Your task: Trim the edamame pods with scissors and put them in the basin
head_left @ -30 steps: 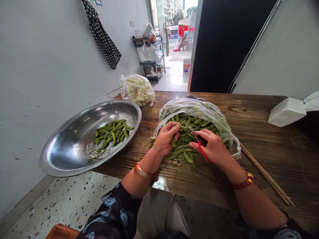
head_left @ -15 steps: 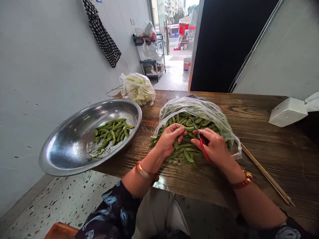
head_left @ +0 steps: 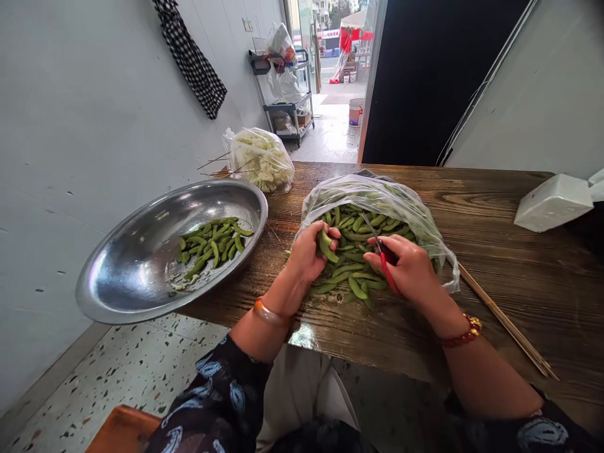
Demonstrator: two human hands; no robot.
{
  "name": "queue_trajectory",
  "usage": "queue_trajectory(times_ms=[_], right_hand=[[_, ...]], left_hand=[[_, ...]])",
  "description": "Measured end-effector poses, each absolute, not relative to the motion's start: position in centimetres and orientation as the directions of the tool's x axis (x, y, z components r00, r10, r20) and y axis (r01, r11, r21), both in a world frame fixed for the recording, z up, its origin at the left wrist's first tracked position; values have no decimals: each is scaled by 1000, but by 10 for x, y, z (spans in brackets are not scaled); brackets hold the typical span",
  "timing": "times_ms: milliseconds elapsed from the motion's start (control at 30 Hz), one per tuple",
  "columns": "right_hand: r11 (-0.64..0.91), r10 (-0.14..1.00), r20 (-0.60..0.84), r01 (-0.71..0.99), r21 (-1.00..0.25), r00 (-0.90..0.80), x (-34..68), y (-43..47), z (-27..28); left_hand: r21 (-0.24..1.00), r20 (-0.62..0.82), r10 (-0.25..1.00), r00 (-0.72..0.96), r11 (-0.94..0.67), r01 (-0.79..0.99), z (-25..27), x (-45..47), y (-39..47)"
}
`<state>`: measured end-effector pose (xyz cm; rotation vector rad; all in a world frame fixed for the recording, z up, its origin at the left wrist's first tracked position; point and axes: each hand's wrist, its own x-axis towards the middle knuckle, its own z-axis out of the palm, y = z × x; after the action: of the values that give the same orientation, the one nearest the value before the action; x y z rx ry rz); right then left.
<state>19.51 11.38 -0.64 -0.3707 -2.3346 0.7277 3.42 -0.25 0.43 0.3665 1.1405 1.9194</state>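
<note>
Closed around a green edamame pod (head_left: 326, 245), my left hand (head_left: 309, 251) is over the near left side of a pile of pods (head_left: 349, 270). My right hand (head_left: 408, 264) grips a pair of scissors (head_left: 387, 270) with red handles, their blades pointing away over the pods. The pile spills from the mouth of a clear plastic bag (head_left: 377, 189) onto the wooden table. To the left, a wide steel basin (head_left: 127, 264) leans tilted at the table edge, with more edamame pods (head_left: 214, 242) and small scraps in it.
Behind the basin sits a plastic bag of pale cauliflower (head_left: 262, 160) with thin sticks beside it. A bundle of wooden skewers (head_left: 504, 318) lies right of the pods on the table (head_left: 481, 251). A white tissue box (head_left: 552, 202) stands at the far right. A cart (head_left: 283, 94) is by the doorway.
The pod in my left hand has turned from lying level between both hands to pointing downward. My left hand has drawn slightly left, away from the scissors.
</note>
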Motion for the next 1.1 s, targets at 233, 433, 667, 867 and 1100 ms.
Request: queue_trajectory(times_ms=[233,433,667,867,1100], right_hand=[[773,518,511,118,-624,-686,200,120,2],[774,508,513,105,-624,-692,199,120,2],[770,501,505,96,-630,-702,200,119,2],[783,446,504,50,-620,-740,199,121,-4],[801,390,457,50,-596,-800,198,118,-8]], left_hand=[[993,95,834,-543,-40,112,-1,42,-2],[638,231,885,-403,176,750,-15,49,-3],[691,288,866,-409,108,715,-7,45,-2],[986,65,836,-544,31,167,4,45,-4],[999,-14,877,-481,-5,-37,6,51,-6]])
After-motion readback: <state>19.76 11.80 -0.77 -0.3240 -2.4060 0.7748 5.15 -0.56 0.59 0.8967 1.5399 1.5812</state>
